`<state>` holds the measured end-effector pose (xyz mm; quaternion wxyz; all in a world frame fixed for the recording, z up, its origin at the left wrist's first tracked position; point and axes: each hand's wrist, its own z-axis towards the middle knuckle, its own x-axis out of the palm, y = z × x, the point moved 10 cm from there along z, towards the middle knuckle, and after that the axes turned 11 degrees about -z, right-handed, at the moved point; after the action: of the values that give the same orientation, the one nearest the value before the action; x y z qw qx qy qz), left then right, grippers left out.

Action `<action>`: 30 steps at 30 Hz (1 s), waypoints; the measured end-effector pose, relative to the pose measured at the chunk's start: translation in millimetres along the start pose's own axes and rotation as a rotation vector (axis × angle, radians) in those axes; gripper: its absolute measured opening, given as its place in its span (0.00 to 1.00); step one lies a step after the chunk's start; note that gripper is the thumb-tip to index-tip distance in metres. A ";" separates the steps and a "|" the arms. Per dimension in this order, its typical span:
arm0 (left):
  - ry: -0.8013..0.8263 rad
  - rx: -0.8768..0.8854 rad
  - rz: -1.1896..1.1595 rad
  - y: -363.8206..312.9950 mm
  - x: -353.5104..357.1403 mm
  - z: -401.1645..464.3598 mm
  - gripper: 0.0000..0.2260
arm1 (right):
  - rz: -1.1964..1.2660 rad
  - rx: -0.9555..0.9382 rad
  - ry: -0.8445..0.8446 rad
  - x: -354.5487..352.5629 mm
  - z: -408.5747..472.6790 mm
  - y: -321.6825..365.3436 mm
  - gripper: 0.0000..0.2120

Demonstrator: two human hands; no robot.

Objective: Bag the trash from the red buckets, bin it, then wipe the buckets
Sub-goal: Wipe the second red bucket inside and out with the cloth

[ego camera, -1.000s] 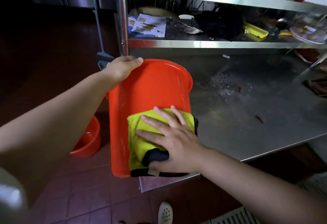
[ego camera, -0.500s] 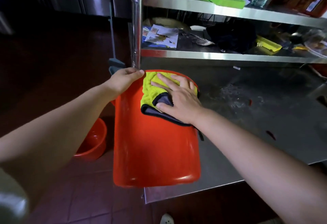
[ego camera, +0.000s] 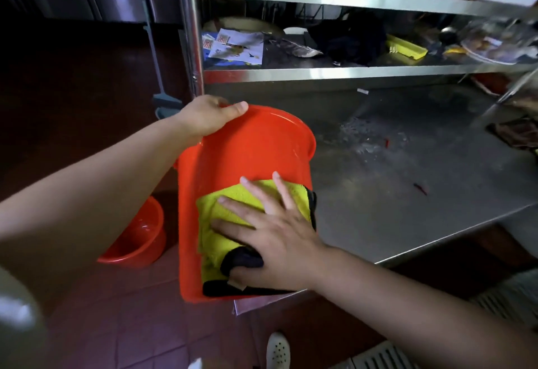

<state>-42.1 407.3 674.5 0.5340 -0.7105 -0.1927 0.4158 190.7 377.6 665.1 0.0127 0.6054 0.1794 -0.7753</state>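
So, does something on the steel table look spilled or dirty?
Yes. On the steel table, right of the red bucket, lies a wet-looking patch with small scraps, and two small red bits lie on bare metal. They look like leftover mess. What the scraps are, I cannot tell.

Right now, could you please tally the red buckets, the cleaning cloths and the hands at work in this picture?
Red buckets: 2, the bucket being wiped on the table edge and the bucket on the floor.
Cleaning cloths: 1, the yellow cloth.
Hands: 2, the left hand gripping the rim and the right hand pressing the cloth.
Total: 5.
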 end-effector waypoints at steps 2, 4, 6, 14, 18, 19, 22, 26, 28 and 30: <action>0.002 0.017 -0.071 1.0 4.4 -3.0 0.22 | -0.027 0.020 0.016 -1.4 0.6 -11.0 0.30; 0.025 0.036 -0.101 1.3 11.3 -1.1 0.21 | -0.054 0.057 0.059 1.9 6.5 -31.2 0.28; 0.038 0.047 -0.118 0.1 19.1 1.2 0.23 | -0.067 0.097 0.090 5.3 20.9 -56.1 0.27; 0.048 0.085 -0.068 7.7 22.8 13.4 0.25 | -0.042 0.304 0.099 17.9 72.9 -148.5 0.23; 0.026 0.105 -0.097 14.6 17.3 12.3 0.24 | -0.066 0.263 0.141 22.0 58.8 -121.2 0.27; 0.004 0.115 -0.063 13.0 15.2 12.2 0.22 | -0.080 0.224 0.145 21.6 50.8 -109.2 0.29; -0.119 0.183 0.160 -11.8 11.4 10.9 0.16 | -0.086 0.143 0.129 15.5 22.4 -76.6 0.33; -0.044 0.185 0.300 -38.6 43.5 10.6 0.20 | -0.066 0.083 0.110 12.1 -13.1 -46.1 0.37; -0.014 0.129 0.258 -33.4 48.7 13.1 0.23 | -0.057 0.052 0.106 14.0 -26.2 -36.8 0.36; -0.006 0.108 0.222 -27.6 44.8 14.6 0.23 | -0.033 0.028 0.085 14.4 -29.8 -32.8 0.32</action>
<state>-23.0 458.1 681.4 0.5214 -0.6964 -0.0919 0.4844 206.9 419.9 654.2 -0.0162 0.6348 0.1791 -0.7515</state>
